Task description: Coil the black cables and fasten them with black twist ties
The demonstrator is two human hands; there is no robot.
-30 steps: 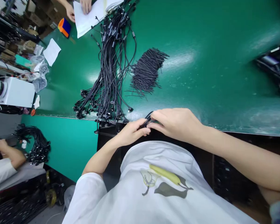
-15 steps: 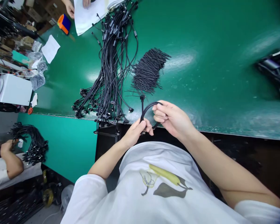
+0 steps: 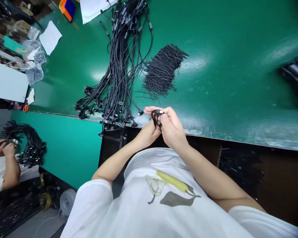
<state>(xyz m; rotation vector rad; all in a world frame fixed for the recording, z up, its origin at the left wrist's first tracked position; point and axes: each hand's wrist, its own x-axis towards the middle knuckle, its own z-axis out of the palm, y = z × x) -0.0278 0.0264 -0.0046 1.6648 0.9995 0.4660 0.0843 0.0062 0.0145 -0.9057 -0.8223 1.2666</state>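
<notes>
A black cable (image 3: 154, 116) is bunched in a small coil between my hands, just over the table's front edge. Its plug, with a shiny metal end, points right by my right thumb. My right hand (image 3: 172, 127) pinches the cable near that plug. Behind and below it, my left hand (image 3: 150, 132) is closed around the coil, its fingers partly hidden by the right hand. Beyond my hands lies a pile of short black ties (image 3: 164, 69). To its left stretches a large bundle of black cables (image 3: 119, 62), connectors hanging over the edge.
The green table (image 3: 225, 66) spreads ahead, with a dark bundle (image 3: 296, 77) at its right. At far left are a white machine (image 3: 8, 82), a paper sheet (image 3: 50, 37) and an orange-and-blue object (image 3: 67, 9). A co-worker's hands (image 3: 6, 147) work beside another cable bundle (image 3: 31, 145).
My right hand has moved left and turned over my left hand. The cable loop is smaller, and its plug now shows at the right thumb. The view has shifted slightly.
</notes>
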